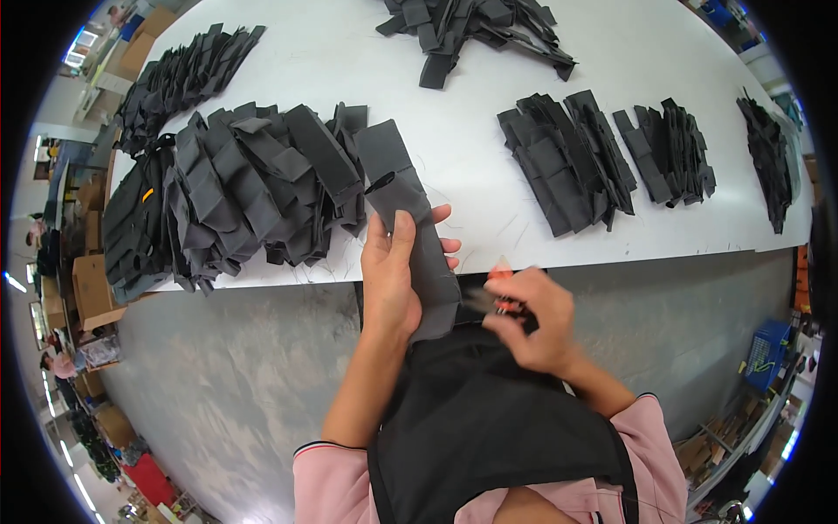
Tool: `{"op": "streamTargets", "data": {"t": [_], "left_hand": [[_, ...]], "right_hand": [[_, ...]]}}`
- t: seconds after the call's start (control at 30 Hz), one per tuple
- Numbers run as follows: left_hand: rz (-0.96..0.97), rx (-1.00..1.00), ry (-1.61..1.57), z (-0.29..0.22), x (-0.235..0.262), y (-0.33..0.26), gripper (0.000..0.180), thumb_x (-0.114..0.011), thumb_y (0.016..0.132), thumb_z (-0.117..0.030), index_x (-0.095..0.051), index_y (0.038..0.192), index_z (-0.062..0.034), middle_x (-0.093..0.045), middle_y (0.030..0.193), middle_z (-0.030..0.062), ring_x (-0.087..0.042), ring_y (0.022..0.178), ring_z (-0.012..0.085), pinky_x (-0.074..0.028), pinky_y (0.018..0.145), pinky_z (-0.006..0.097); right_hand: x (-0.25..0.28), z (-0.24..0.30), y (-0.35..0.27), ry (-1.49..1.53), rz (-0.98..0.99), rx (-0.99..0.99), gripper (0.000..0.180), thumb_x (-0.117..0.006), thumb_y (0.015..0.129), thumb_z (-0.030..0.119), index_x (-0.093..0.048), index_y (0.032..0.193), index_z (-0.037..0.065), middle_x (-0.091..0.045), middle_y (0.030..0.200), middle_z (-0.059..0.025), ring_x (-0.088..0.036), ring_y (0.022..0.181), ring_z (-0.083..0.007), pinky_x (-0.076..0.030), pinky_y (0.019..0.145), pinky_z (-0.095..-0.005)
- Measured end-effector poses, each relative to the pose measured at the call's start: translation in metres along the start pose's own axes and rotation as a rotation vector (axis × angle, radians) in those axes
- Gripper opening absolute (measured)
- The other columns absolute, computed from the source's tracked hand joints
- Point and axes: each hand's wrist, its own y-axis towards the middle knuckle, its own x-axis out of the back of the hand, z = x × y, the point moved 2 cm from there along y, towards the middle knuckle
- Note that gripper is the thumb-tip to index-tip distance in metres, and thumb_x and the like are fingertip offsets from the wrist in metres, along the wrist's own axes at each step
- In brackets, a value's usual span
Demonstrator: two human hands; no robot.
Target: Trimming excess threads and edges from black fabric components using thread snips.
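My left hand [389, 275] is closed around a long dark grey fabric piece [434, 266], thumb on its face and fingertips showing past its far edge. The piece has sewn, folded sections and stands tilted over the table's near edge. In my right hand [543, 316] is a pair of thread snips [505, 305] with orange-red parts. Their blades are smeared by motion and point at the lower right edge of the fabric, close beside it. Whether the blades touch it I cannot tell.
A large heap of similar grey pieces [249, 188] lies on the white table [436, 175] at left, by a black bag-like item [140, 205]. More stacks [567, 162] lie at right, and a loose pile [476, 31] at the back. Cut threads are scattered about.
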Motion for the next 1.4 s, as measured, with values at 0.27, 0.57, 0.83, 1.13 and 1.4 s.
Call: {"op": "streamTargets", "data": {"t": [0.27,0.57,0.83,1.13,1.4], "left_hand": [[0.053,0.068,-0.013,0.001,0.005,-0.002,0.029,-0.049,0.095,-0.028,-0.043,0.111,-0.0049,-0.062,0.103,0.0166,-0.064,0.070,0.0183,-0.052,0.057,0.028],[0.093,0.109,0.017,0.001,0.005,-0.005,0.030,-0.049,0.095,-0.027,-0.043,0.113,-0.0049,-0.062,0.103,0.0166,-0.063,0.070,0.0178,-0.052,0.057,0.028],[0.123,0.138,0.026,0.003,0.003,-0.007,0.031,-0.050,0.094,-0.027,-0.043,0.114,-0.0047,-0.062,0.102,0.0159,-0.064,0.070,0.0175,-0.052,0.056,0.027],[0.127,0.148,0.009,0.008,0.005,-0.007,0.032,-0.050,0.094,-0.028,-0.043,0.116,-0.0054,-0.063,0.102,0.0155,-0.064,0.068,0.0178,-0.052,0.056,0.026],[0.122,0.154,0.007,0.007,0.006,-0.009,0.033,-0.048,0.095,-0.030,-0.043,0.116,-0.0062,-0.063,0.102,0.0150,-0.064,0.070,0.0186,-0.052,0.058,0.028]], "right_hand": [[0.008,-0.009,0.011,-0.368,0.018,0.224,0.032,-0.074,0.062,0.004,-0.065,0.092,0.006,-0.056,0.077,-0.0067,-0.054,0.063,-0.0215,-0.043,0.055,-0.0295],[0.005,-0.009,0.009,-0.312,0.099,0.253,0.035,-0.075,0.060,0.010,-0.065,0.094,0.011,-0.054,0.076,0.0004,-0.050,0.057,-0.0170,-0.040,0.053,-0.0292],[0.006,0.005,0.009,-0.508,0.169,0.409,0.028,-0.070,0.065,0.008,-0.066,0.093,0.006,-0.055,0.070,0.0001,-0.051,0.056,-0.0144,-0.036,0.050,-0.0273],[0.006,0.018,0.007,-0.476,0.140,0.340,0.032,-0.073,0.064,0.006,-0.066,0.095,0.004,-0.057,0.072,-0.0012,-0.053,0.057,-0.0149,-0.035,0.049,-0.0268],[0.003,0.021,0.007,-0.460,0.161,0.309,0.027,-0.073,0.064,0.007,-0.064,0.090,0.005,-0.055,0.073,-0.0020,-0.053,0.059,-0.0166,-0.038,0.051,-0.0272]]}}
